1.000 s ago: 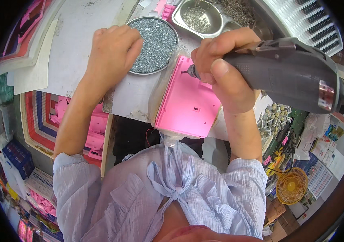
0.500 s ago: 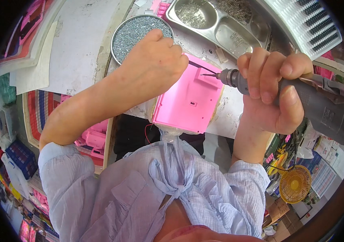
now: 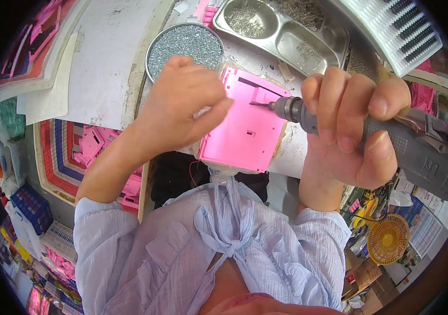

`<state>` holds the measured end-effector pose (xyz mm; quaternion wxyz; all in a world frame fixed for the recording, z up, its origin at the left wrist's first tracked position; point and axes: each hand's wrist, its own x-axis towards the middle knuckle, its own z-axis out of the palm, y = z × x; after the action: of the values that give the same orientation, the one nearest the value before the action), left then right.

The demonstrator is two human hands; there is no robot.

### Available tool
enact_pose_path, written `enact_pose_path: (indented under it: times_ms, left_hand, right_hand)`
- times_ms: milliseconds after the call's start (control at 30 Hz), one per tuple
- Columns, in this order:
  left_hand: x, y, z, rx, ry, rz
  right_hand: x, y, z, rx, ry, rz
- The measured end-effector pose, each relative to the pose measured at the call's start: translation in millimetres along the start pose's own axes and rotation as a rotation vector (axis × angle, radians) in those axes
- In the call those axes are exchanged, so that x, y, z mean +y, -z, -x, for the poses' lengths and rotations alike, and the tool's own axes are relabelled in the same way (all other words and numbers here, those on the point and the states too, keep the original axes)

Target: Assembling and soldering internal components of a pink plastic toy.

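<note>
A grey electric screwdriver [image 3: 423,149] lies across my right hand [image 3: 352,126], whose fingers are wrapped round its front part. Its thin bit points left, over the raised block on a pink plastic panel [image 3: 247,118]; whether the tip touches cannot be told. The panel has a dark slot near its far edge and several small holes. My left hand [image 3: 187,100], slightly blurred, hovers at the panel's left edge with its fingers curled in. What those fingers hold, if anything, is hidden. Just beyond that hand stands a round metal tin [image 3: 182,44] full of small silver screws.
At the far side sits a steel compartment tray [image 3: 282,39] holding small metal parts. A white rack [image 3: 392,31] with black pieces is at the far right. Pink parts [image 3: 95,144] fill a striped-lined box on the left. A yellow basket [image 3: 388,239] stands lower right.
My left hand has drawn back left and nearer to me, away from the panel's far part. The screwdriver's bit has shifted a little left and nearer.
</note>
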<state>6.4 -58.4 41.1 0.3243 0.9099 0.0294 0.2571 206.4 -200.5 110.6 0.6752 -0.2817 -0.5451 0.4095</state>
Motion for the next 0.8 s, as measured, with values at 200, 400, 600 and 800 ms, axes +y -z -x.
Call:
enact_pose_path:
  times_ms: [200, 400, 600, 800]
  left_hand:
    - [-5.9, 12.2, 18.5, -0.045, 0.115, -0.192]
    - [51.6, -34.6, 16.6, -0.13, -0.023, 0.01]
    - [61.3, -49.5, 13.0, -0.129, -0.001, 0.188]
    - [62.0, -51.3, 20.2, -0.107, 0.027, 0.172]
  right_hand:
    - [-6.0, -6.9, 24.3, 0.3, -0.085, 0.181]
    - [-35.5, -37.2, 62.2, 0.387, -0.12, 0.146]
    - [-46.9, -42.3, 71.5, 0.305, 0.009, 0.067]
    - [-39.2, -47.6, 71.0, 0.337, -0.053, 0.033]
